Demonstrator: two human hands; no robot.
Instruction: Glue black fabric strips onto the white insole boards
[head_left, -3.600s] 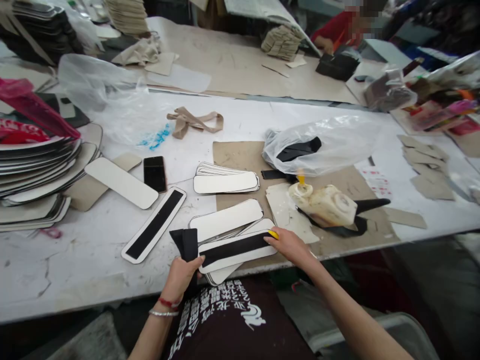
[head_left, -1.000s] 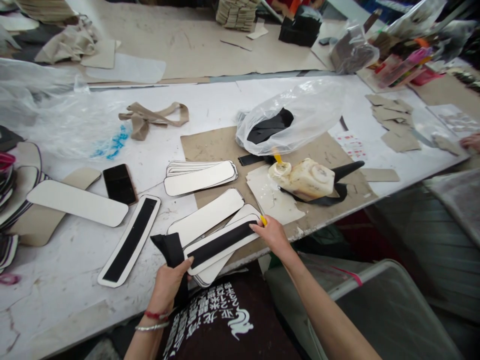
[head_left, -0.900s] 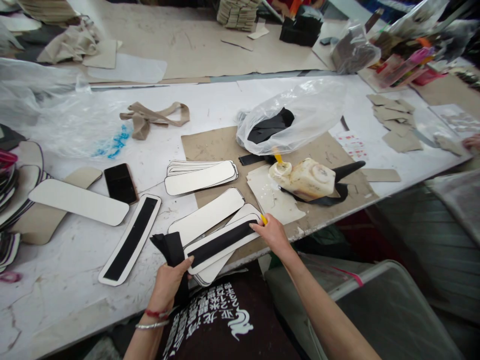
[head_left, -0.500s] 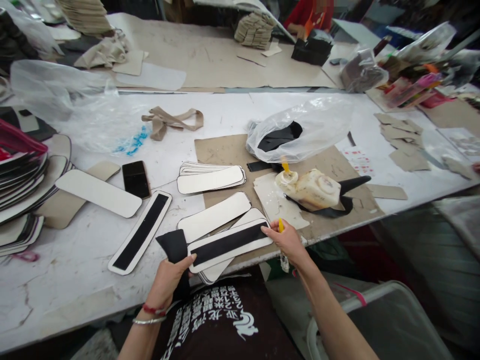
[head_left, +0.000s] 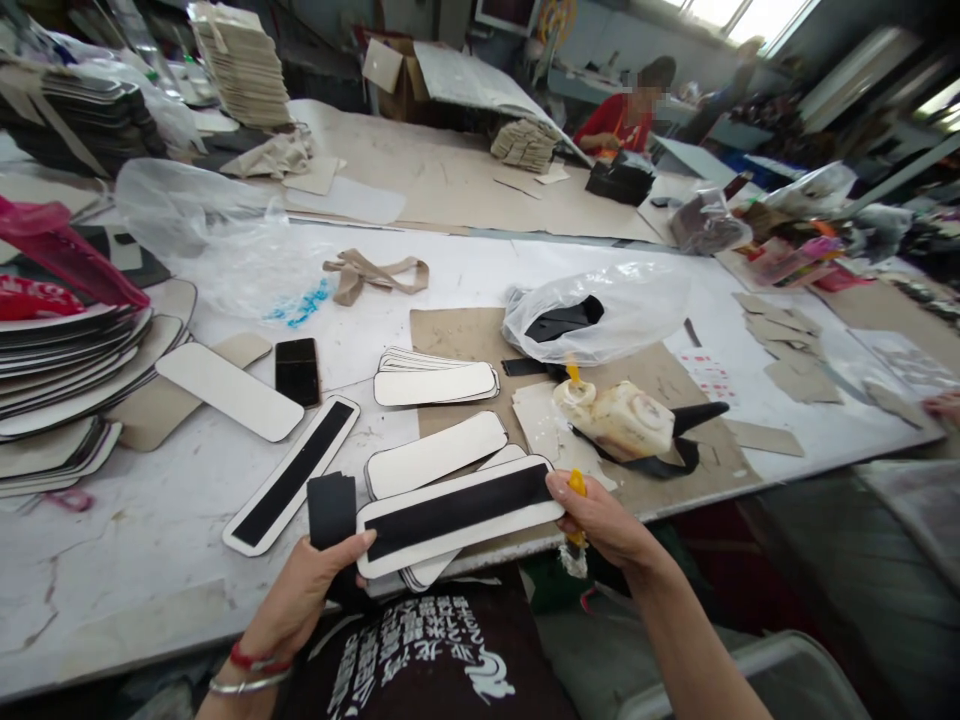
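Note:
Both hands grip a long white rounded panel [head_left: 465,538], which has a black strip [head_left: 457,508] lying along its middle. My left hand [head_left: 296,590] is closed on the panel's left end, thumb on top. That hand also keeps a bundle of black strips [head_left: 332,508] beside the panel. At the other end, my right hand [head_left: 606,515] pinches the panel's corner. A yellow-handled brush [head_left: 576,483] is tucked in the same hand, its whitish, glue-caked tip pointing down. Under the held panel lie plain white panels [head_left: 439,452].
Left of the hands lies another panel with a black strip [head_left: 292,475], near a phone [head_left: 297,371]. Further back are stacked white panels [head_left: 435,383], a stained plastic container [head_left: 626,415] and a clear bag [head_left: 637,310] with black pieces. A person in red [head_left: 619,125] sits across.
The view has tipped upward, showing more of the room. The held panel has come up off the pile towards me, with both hands still on it. The brush now hangs more visibly below my right hand.

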